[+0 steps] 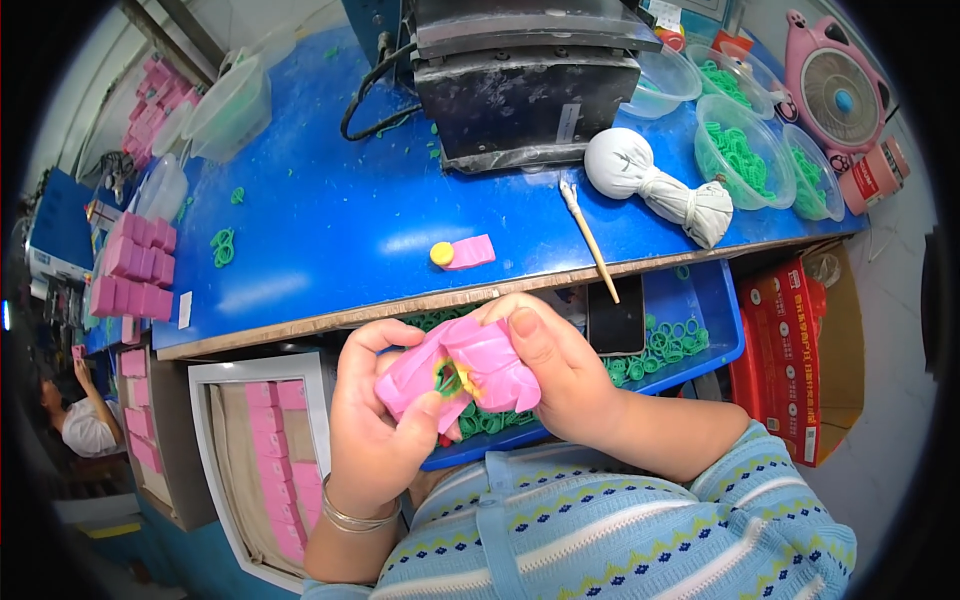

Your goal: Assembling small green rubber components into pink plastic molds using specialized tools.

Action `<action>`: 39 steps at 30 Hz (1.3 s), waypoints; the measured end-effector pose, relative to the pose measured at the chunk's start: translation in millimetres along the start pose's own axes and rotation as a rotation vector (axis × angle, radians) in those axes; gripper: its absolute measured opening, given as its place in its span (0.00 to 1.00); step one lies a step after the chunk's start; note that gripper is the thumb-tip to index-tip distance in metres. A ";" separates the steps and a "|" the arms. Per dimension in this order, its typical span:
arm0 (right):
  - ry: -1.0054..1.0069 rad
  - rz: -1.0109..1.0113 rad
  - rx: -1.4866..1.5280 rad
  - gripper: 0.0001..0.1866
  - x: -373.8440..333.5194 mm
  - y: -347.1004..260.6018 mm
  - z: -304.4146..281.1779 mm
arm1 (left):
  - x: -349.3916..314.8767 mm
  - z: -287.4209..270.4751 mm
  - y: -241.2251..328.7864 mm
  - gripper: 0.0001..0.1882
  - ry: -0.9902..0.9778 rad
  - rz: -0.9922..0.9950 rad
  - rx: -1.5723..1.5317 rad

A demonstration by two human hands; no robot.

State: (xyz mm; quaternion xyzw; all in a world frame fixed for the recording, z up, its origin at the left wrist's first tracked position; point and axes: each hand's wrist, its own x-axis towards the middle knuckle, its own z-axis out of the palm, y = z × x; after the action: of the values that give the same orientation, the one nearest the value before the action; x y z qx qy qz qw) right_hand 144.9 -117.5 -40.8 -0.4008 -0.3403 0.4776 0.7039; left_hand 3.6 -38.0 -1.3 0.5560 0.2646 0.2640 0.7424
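Note:
Both hands are closed on a pink, rubbery mold (495, 372), held above a blue tray (733, 325). The mold is bent open, and a bit of green with yellow around it shows in its gap. My left hand (372, 415) grips the mold's left part, thumb beside the gap. The right part is held by my right hand (560, 365), thumb on top. Under the hands, green ring-like pieces (665, 345) lie in the tray. Beyond them, a small pink block (474, 251) rests on the blue table, touching a yellow round piece (442, 254).
A black machine (530, 100) stands at the back. A white cloth pouch (660, 185) and a brush (590, 240) lie right of it, near bowls of green pieces (740, 160). Pink blocks (135, 265) are stacked left; more fill a white-framed tray (205, 400). Another person (88, 420) sits far left.

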 end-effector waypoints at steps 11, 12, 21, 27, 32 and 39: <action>-0.002 0.130 0.143 0.18 2.3 4.1 2.9 | 16.2 -2.2 -31.9 0.47 -0.008 0.212 -0.199; -0.042 -0.112 -0.215 0.15 6.4 5.4 1.1 | 20.1 -5.0 -30.4 0.46 -0.016 0.227 -0.289; -0.625 -0.021 -0.952 0.11 -2.6 4.7 -4.8 | 22.9 -22.3 -15.1 0.37 -0.063 -0.058 -0.915; -0.313 -0.292 -0.859 0.14 14.2 -26.1 -2.6 | 17.8 -18.6 -18.2 0.28 -0.049 -0.064 -0.736; -0.445 -0.441 -0.877 0.21 33.4 -28.5 6.7 | 18.8 -11.3 -27.4 0.20 0.082 0.043 -0.707; -0.451 -0.551 -0.831 0.13 30.4 -15.4 7.1 | 16.6 -25.1 -34.4 0.20 -0.009 0.100 -0.717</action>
State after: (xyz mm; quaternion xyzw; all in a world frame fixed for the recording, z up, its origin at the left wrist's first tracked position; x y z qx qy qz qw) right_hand 154.3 -90.5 -21.0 -0.4287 -0.7354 0.1748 0.4948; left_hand 1.7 -17.8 -42.3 0.2738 0.1243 0.3734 0.8776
